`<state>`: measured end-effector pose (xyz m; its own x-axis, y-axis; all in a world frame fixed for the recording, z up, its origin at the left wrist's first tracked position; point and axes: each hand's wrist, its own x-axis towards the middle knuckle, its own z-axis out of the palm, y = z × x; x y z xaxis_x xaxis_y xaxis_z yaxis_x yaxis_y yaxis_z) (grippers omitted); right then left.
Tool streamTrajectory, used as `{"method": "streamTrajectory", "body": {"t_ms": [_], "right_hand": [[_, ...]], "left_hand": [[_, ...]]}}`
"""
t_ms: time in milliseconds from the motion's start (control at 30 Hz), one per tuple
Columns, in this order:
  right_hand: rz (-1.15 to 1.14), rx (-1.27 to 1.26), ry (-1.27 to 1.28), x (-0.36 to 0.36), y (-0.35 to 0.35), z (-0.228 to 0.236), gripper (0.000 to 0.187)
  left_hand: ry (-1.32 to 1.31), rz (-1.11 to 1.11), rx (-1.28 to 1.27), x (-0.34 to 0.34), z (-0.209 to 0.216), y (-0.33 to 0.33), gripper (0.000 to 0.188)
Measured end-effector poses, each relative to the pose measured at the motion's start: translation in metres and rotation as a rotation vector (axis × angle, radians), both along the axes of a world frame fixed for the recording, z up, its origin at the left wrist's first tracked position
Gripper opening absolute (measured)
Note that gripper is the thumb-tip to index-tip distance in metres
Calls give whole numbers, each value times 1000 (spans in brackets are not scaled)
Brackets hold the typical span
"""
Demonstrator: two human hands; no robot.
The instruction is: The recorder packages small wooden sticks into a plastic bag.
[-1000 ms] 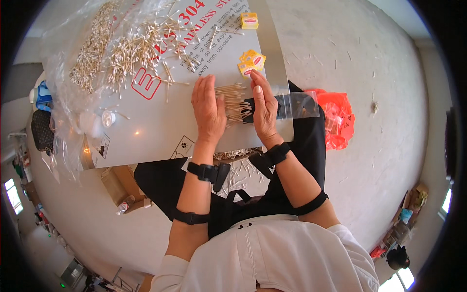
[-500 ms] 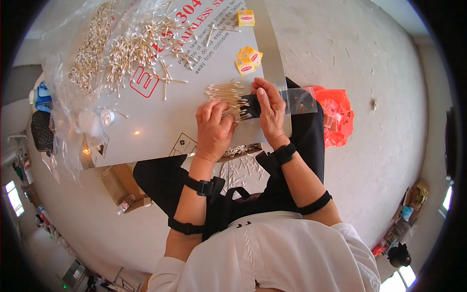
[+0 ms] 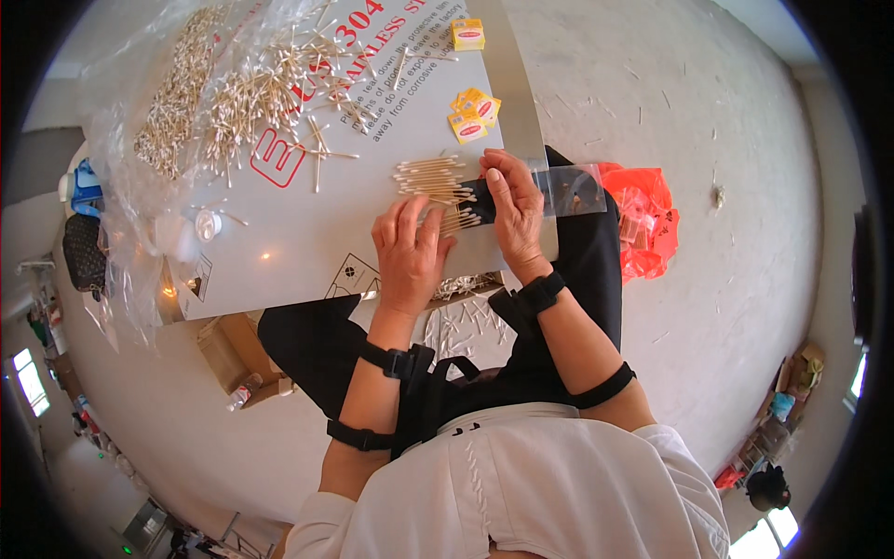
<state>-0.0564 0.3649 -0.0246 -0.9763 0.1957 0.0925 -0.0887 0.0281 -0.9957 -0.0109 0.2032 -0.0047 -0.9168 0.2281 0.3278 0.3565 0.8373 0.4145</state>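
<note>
Left hand (image 3: pixel 410 250) lay flat, fingers spread, pressing a small bundle of cotton swabs (image 3: pixel 436 183) on the grey sheet (image 3: pixel 307 233). Right hand (image 3: pixel 515 210) pinched the mouth of a clear plastic bag (image 3: pixel 570 190) right at the swab tips; its fingers hid how far in they went. Bag contents were hard to make out. Loose swab pile (image 3: pixel 251 93) sat well apart.

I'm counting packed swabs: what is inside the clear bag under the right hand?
The clear bag looks mostly empty; cotton swabs lie at its open end, under the right hand and left hand. Whether any are inside is hidden by the fingers.
</note>
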Motion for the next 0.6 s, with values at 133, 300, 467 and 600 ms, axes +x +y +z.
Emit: {"method": "streamTrajectory", "body": {"t_ms": [133,300,467,600], "right_hand": [[-15,8,-4,1,0,2,20],[5,78,-26,8,0,10,17],[152,641,165,-5,14,13,15],[279,833,258,-22,16,10,5]], "left_hand": [[35,14,4,-21,-4,-2,58],[-55,14,43,-30,1,-13,81],[-201,-19,-135,-26,6,4,97],[-198,10,-159,-25,-7,13,101]]}}
